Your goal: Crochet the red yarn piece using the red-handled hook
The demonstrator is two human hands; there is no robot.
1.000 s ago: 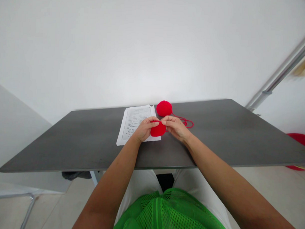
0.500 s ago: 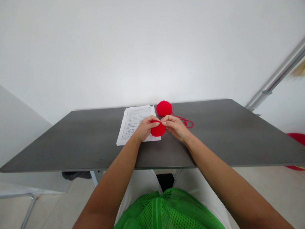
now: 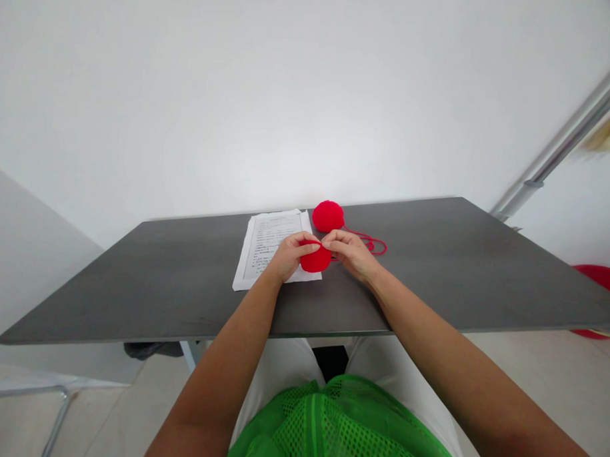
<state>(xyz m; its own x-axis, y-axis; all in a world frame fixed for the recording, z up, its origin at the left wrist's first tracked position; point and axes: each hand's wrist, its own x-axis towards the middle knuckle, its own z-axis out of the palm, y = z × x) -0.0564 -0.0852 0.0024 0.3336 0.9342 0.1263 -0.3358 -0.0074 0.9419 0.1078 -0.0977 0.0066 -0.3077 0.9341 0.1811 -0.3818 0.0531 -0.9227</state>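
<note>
My left hand (image 3: 290,256) is closed on a small rounded red crochet piece (image 3: 316,259), thumb on its near face. At the upper right edge of the piece, my right hand (image 3: 351,252) is closed in a pinch; whatever lies between its fingertips is too small to make out. Behind the hands a ball of red yarn (image 3: 328,216) rests on the table. From it a loose red strand (image 3: 377,243) loops out to the right and runs back toward my right hand.
A printed paper sheet (image 3: 251,256) lies on the dark grey table (image 3: 183,277), partly under my left hand. A white wall (image 3: 309,109) stands behind the table. A metal pole (image 3: 562,161) slants at the right, and a red object (image 3: 600,282) shows beyond the right edge.
</note>
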